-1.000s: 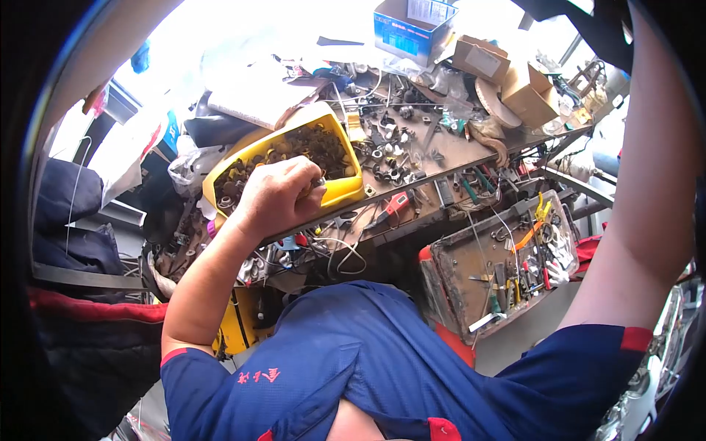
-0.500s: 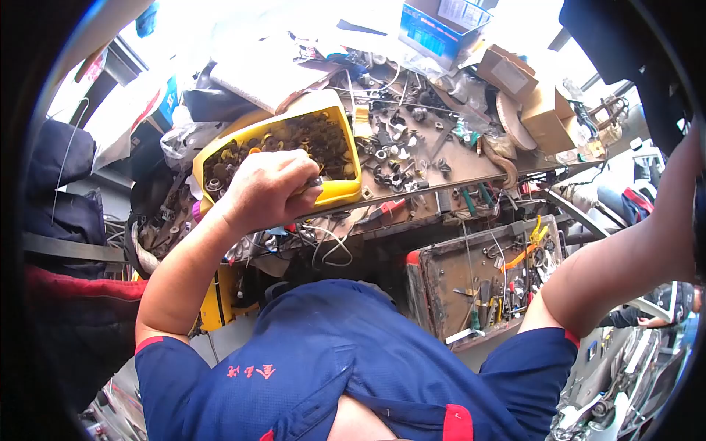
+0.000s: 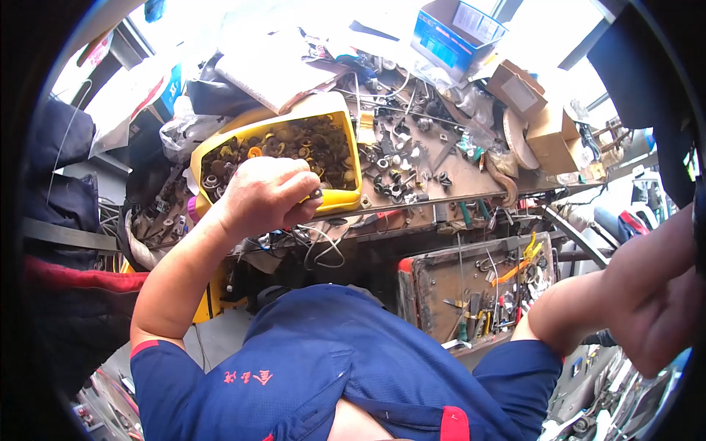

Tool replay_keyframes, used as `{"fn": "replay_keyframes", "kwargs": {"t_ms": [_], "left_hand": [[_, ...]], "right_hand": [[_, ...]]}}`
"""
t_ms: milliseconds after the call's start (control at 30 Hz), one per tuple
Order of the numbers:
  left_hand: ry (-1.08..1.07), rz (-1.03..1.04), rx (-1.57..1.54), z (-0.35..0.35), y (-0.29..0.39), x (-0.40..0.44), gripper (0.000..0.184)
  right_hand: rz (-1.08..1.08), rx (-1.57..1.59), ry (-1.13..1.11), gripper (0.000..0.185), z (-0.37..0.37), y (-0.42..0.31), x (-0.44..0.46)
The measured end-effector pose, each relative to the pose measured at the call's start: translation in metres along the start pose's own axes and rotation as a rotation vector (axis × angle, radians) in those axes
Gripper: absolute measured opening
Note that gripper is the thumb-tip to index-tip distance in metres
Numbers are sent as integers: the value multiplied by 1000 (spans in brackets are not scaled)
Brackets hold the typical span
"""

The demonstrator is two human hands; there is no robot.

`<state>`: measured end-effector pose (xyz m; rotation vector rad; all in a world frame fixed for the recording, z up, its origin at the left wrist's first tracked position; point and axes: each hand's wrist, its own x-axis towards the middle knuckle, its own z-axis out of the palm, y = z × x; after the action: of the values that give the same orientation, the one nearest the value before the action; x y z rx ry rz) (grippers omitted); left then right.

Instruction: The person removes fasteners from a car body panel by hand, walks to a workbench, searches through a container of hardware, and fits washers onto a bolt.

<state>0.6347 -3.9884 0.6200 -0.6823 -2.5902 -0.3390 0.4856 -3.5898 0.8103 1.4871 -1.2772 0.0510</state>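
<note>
My left hand [image 3: 268,195] is in a fist above the near edge of a yellow bin [image 3: 342,198]. The dark, round end of a small piece [image 3: 316,194] shows between thumb and fingers; the rest is hidden in the grip. Dark plastic clips and fasteners [image 3: 323,140] fill the bin, with a few yellow and orange ones among them. At the far right edge, away from the bench, my right hand [image 3: 658,327] is bent, dim and smeared, so its fingers cannot be made out.
Loose clips [image 3: 401,165] lie over the workbench [image 3: 460,165] right of the bin. Cardboard boxes [image 3: 548,136] and a blue box [image 3: 448,44] stand behind. Below the bench edge sits a tray [image 3: 434,283] with pliers and screwdrivers. A white cable [image 3: 327,257] loops under the edge.
My right arm has bent and swung down at the right edge, bringing the hand into view. My left fist stays almost in place, turned slightly. The view has shifted a little.
</note>
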Motion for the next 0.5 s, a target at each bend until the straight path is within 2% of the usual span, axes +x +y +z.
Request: {"fn": "replay_keyframes", "kwargs": {"t_ms": [133, 167, 200, 267, 333, 367, 400, 500], "left_hand": [[15, 23, 12, -1, 0, 0, 24], [15, 26, 12, 0, 0, 0, 24], [14, 30, 15, 1, 1, 0, 24], [16, 33, 24, 0, -2, 0, 24], [5, 32, 16, -1, -1, -1, 25], [16, 31, 63, 0, -1, -2, 25], [25, 50, 58, 2, -1, -2, 24], [48, 89, 96, 0, 0, -2, 24]], "right_hand": [[-89, 101, 169, 9, 18, -27, 5], [136, 198, 111, 14, 17, -72, 1], [249, 295, 93, 15, 28, -92, -3], [369, 531, -42, 19, 73, -112, -21], [475, 713, -305, 25, 132, -131, -57], [537, 696, -397, 26, 156, -141, -72], [638, 728, -391, 29, 175, -150, -80], [754, 755, -320, 39, 206, -169, -82]]}}
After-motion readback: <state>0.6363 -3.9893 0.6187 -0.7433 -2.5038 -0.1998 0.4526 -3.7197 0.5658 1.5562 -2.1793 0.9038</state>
